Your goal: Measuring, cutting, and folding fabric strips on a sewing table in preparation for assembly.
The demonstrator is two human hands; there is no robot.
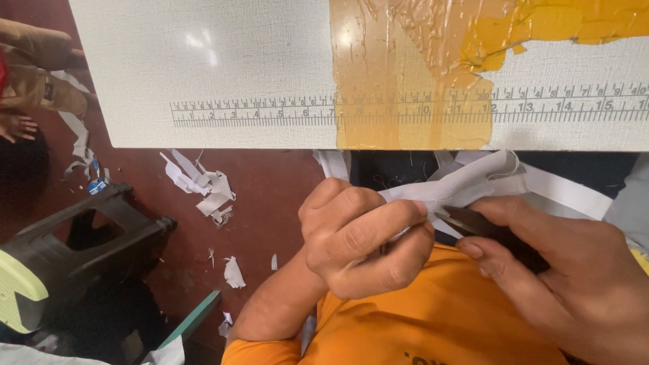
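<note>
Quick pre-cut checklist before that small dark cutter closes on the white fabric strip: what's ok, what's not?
1. Left hand pinches the white fabric strip: ok.
2. Right hand holds the dark cutter: ok.
3. Cutter tip at the strip: ok.
4. Left fingertips clear of the tip: not ok, very close.
5. Blades open: cannot tell.
6. Table edge clear of the hands: ok.

One table, one stool, two hands, one cutter.
</note>
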